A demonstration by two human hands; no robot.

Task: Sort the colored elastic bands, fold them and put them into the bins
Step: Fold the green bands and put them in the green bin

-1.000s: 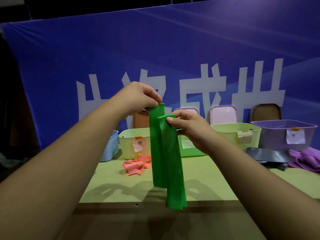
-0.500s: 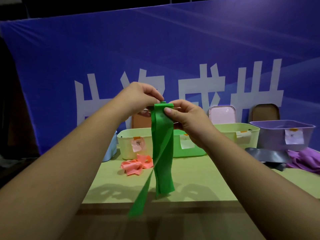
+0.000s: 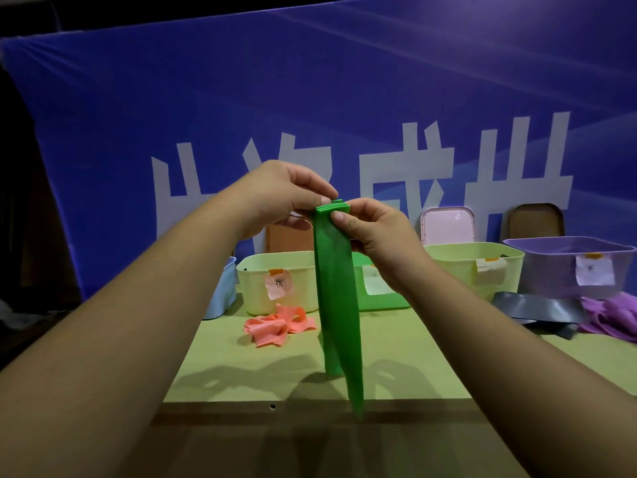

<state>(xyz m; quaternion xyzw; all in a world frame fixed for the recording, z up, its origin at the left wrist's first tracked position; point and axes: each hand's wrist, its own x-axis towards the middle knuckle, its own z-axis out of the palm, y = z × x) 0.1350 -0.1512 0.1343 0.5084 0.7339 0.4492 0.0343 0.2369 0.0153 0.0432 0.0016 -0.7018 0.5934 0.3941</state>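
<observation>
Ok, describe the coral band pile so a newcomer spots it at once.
Below the blue banner, bins stand along the back of the green table. Before the pale yellow bin with the pink note lies the coral band pile. It alone lies left of the hanging green band.

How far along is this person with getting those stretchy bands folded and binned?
Done: unclear, the insides of the bins are mostly hidden. In hand: the left hand and right hand pinch the top of a green band, folded into layers and hanging down. Left: binning it, plus the pink bands, grey band and purple bands lying loose on the table outside the bins.
</observation>
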